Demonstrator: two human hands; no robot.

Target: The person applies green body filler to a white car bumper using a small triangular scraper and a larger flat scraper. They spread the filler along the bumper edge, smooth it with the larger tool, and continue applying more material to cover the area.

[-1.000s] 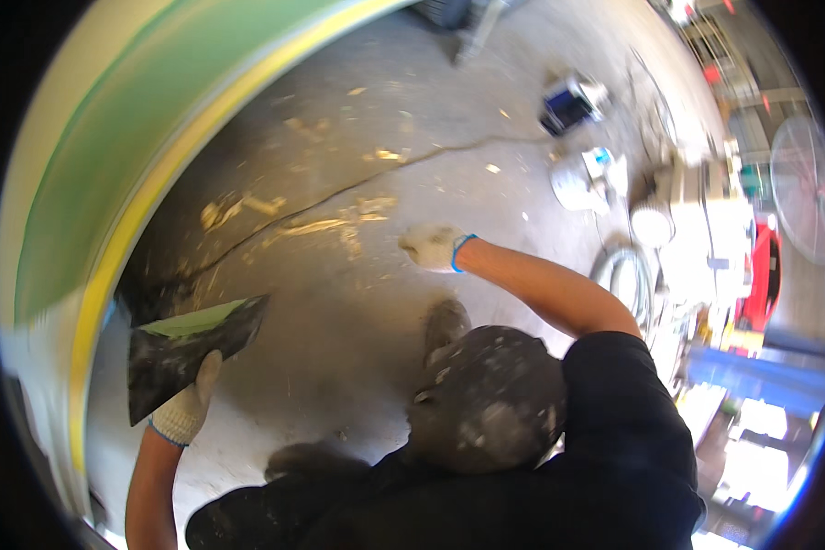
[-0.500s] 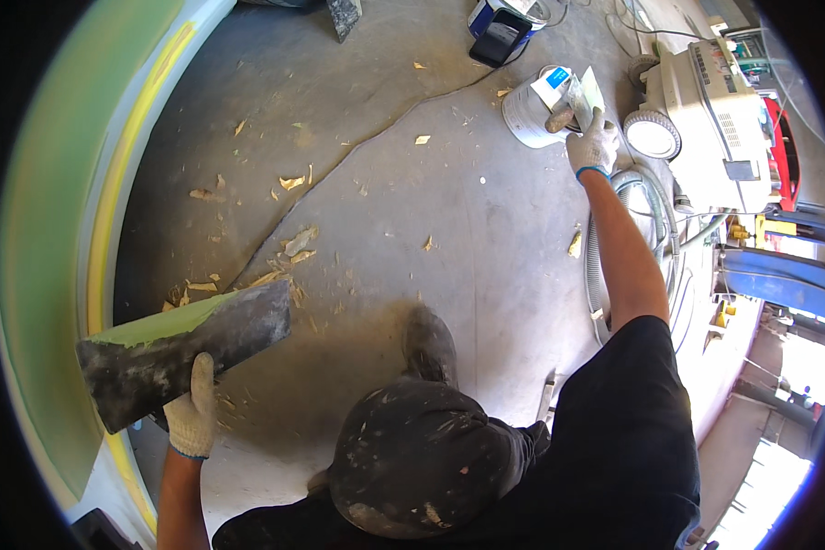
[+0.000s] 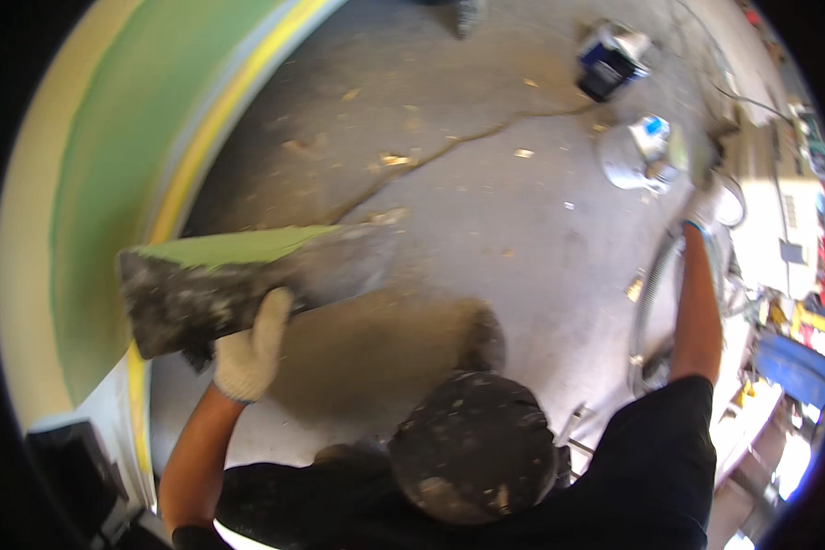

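My left hand (image 3: 255, 351), in a knitted white glove, grips a broad dark board (image 3: 185, 298) smeared with light green paste along its upper part, held out beside the green panel (image 3: 110, 174) with yellow masking tape (image 3: 179, 192). My right hand (image 3: 704, 197), also gloved, is stretched out at the right and blurred, closed on what looks like a thin spreader (image 3: 680, 151) with pale green on it. Just left of that hand stands a white bucket (image 3: 625, 160) with a blue-and-white label.
A second bucket (image 3: 628, 41) with a dark object (image 3: 605, 73) stands farther back on the scrap-strewn concrete floor (image 3: 431, 238). A ribbed hose (image 3: 649, 302) lies at the right, near a beige wheeled machine (image 3: 765, 229) and a blue beam (image 3: 793, 362).
My right hand went out from mid-view to the bucket, took hold of the spreader and now sits slightly farther right and lower. The board in my left hand has moved up and rightward.
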